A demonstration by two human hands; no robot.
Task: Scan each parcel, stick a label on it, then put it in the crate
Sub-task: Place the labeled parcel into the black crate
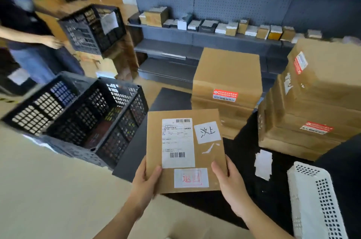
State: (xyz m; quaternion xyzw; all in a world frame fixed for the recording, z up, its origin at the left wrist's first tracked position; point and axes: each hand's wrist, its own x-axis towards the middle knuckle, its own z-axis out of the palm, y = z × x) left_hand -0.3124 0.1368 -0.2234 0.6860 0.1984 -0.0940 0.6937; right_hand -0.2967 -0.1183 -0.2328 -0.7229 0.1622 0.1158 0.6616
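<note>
I hold a flat brown cardboard parcel [207, 152] in front of me, above the black table's near edge. It carries a white shipping label with barcodes, a white sticker with handwritten characters, and a lower white sticker stamped in red. My left hand [145, 180] grips its lower left edge, thumb on top. My right hand [228, 178] grips the lower right edge the same way. A black lattice crate [82, 113] stands to the left, on the floor beside the table.
Two stacks of brown parcels [227, 86] [312, 102] sit on the black table [172, 100]. A small pile of white labels [263, 164] and a white perforated basket [316, 199] lie at right. A person at far left handles another black crate [91, 28]. Shelves of boxes line the back.
</note>
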